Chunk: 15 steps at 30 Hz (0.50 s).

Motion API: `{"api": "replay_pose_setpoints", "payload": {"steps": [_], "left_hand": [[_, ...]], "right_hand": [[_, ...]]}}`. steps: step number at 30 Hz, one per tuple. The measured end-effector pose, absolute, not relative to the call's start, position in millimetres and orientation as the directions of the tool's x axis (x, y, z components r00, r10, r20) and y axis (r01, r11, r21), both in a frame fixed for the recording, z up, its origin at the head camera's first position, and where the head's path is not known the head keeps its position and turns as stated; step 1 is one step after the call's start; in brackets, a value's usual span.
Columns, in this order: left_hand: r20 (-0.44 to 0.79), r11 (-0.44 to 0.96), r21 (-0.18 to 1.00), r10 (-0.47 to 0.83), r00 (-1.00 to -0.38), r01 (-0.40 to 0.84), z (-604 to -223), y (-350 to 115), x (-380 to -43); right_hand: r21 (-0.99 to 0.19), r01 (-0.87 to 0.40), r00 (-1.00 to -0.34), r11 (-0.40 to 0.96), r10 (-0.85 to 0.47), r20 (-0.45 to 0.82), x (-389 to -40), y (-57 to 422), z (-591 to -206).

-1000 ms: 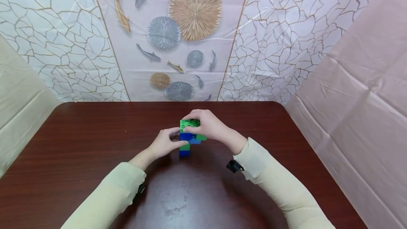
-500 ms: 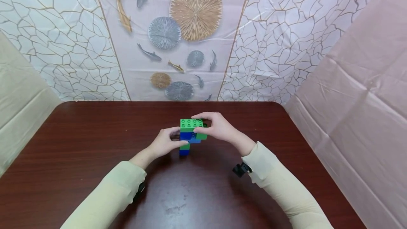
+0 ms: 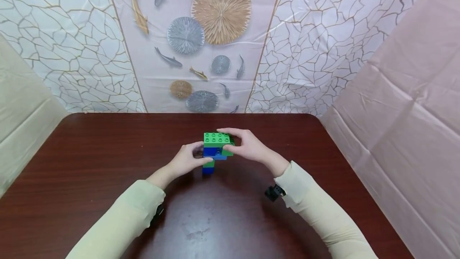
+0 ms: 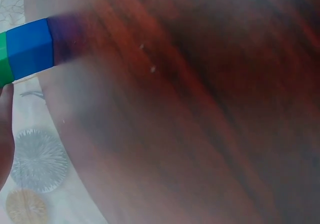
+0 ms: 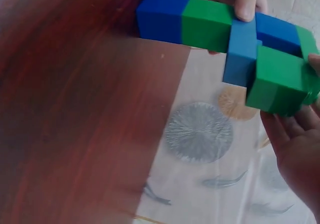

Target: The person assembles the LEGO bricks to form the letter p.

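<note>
A stack of blue and green toy building bricks stands upright on the table, with a wide green brick (image 3: 217,139) on top. A lighter blue brick (image 5: 241,52) juts sideways below it and carries a smaller green brick (image 5: 277,79). At the foot is a dark blue brick (image 4: 31,47). My left hand (image 3: 187,159) grips the stack from the left, thumb across the near side at the lighter blue brick. With thumb and fingers, my right hand (image 3: 248,145) pinches the smaller green brick at the right side. Part of that brick is hidden behind the thumb.
The dark brown wooden table (image 3: 108,151) reaches back to a patterned cloth (image 3: 302,51). A plain pale cloth (image 3: 395,111) borders the right side. A black strap piece (image 3: 274,192) shows at my right cuff.
My right hand has slid right, from over the top green brick to the smaller green brick, uncovering the studs. My left hand and the stack have stayed in place.
</note>
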<state>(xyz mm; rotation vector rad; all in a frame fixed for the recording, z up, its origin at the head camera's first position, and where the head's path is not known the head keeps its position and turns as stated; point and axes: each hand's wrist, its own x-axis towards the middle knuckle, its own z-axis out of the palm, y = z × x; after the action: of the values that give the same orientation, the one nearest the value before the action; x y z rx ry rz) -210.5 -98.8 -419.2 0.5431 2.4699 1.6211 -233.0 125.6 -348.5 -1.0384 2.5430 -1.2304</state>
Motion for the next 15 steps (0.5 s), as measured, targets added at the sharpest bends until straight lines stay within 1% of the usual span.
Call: {"api": "replay_pose_setpoints", "payload": {"steps": [4, 7, 11, 15], "left_hand": [[0.07, 0.405, 0.883, 0.384, -0.921, 0.237, -421.7, -100.1, -211.3], [0.052, 0.459, 0.854, 0.395, -0.917, 0.246, -425.7, -102.9, -210.8], [0.025, 0.574, 0.767, 0.418, -0.908, 0.285, -432.1, -107.7, -206.8], [0.007, 0.626, 0.717, 0.435, -0.901, 0.307, -435.7, -108.6, -202.5]], "right_hand": [[-0.794, -0.466, -0.781, 0.389, -0.603, 0.163, -233.6, 130.5, -355.2], [-0.814, -0.443, -0.803, 0.375, -0.57, 0.174, -234.4, 131.7, -357.6], [-0.819, -0.417, -0.828, 0.394, -0.536, 0.164, -235.3, 131.8, -357.3], [-0.821, -0.388, -0.848, 0.419, -0.511, 0.141, -235.5, 131.7, -355.8]]}}
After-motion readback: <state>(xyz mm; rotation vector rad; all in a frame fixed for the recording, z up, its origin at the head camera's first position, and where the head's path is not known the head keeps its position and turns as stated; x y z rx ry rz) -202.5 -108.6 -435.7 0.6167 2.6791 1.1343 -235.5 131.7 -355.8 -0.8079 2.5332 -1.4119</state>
